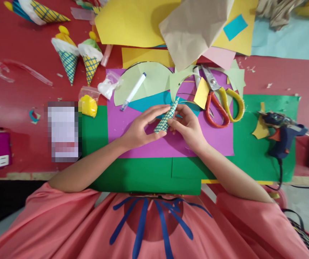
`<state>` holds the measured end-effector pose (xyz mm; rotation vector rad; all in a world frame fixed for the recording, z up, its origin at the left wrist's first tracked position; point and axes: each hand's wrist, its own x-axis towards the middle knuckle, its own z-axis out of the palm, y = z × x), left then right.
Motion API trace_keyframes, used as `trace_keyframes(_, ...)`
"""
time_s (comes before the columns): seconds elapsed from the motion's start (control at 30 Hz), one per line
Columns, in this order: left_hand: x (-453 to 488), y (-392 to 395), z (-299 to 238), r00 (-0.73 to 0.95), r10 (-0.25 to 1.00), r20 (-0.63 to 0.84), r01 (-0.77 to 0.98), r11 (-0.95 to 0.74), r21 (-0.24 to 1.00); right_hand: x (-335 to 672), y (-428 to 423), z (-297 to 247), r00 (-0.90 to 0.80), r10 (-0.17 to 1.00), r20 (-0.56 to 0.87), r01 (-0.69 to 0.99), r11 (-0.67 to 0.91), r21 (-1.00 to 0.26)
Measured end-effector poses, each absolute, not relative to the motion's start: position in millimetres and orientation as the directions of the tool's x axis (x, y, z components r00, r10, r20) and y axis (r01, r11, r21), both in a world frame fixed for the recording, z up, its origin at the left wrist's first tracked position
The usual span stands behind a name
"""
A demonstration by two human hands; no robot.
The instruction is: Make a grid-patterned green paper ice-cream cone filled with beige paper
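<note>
Between my two hands is a narrow paper cone point(166, 117), pale with a dark blue-green criss-cross pattern, its tip slanting up and to the right. My left hand point(146, 126) holds it from the left, fingers along its upper side and thumb at the wide lower end. On the other side, my right hand point(187, 124) pinches its edge with thumb and fingers. Beneath them lies a purple sheet point(133, 144). Just beyond the hands are a capped marker point(133, 91), a pale green paper piece point(154, 77) and scissors point(216, 93) with red and yellow handles.
Finished paper ice-cream cones point(68, 59) lie at the upper left. Bags of yellow clay point(88, 105) and white clay point(108, 86) sit near a blurred-out rectangle point(64, 131). A glue gun point(284, 136) with its cord rests at the right. Yellow sheets point(133, 21) and a brown paper bag point(192, 28) cover the back.
</note>
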<state>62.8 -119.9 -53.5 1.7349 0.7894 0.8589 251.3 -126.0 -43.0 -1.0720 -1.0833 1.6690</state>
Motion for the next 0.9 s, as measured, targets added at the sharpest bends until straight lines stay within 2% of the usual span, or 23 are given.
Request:
trace_keyframes(0.23, 62, -121, -52, 0.511, 0.849, 0.136, -0.009, -0.153, 0.988, 251, -129, -46, -0.223, 0.961, -0.161, -0.104, -0.188, -0.977)
trace_keyframes(0.4, 64, -120, -59, 0.453, 0.884, 0.115, -0.113, -0.071, 0.991, 252, -132, -48, -0.172, 0.983, -0.058, -0.015, -0.062, -0.998)
trace_keyframes(0.5, 65, -117, -62, 0.437, 0.897, 0.069, -0.100, -0.028, 0.995, 252, -133, -47, -0.180, 0.983, -0.022, 0.062, -0.010, -0.998)
trace_keyframes(0.67, 68, -114, -60, 0.440, 0.894, 0.081, -0.097, -0.043, 0.994, 253, -134, -44, -0.191, 0.981, 0.021, 0.190, 0.058, -0.980)
trace_keyframes(0.9, 67, -115, -60, 0.448, 0.894, 0.019, -0.095, 0.027, 0.995, 255, -134, -44, -0.231, 0.962, 0.147, 0.287, 0.212, -0.934)
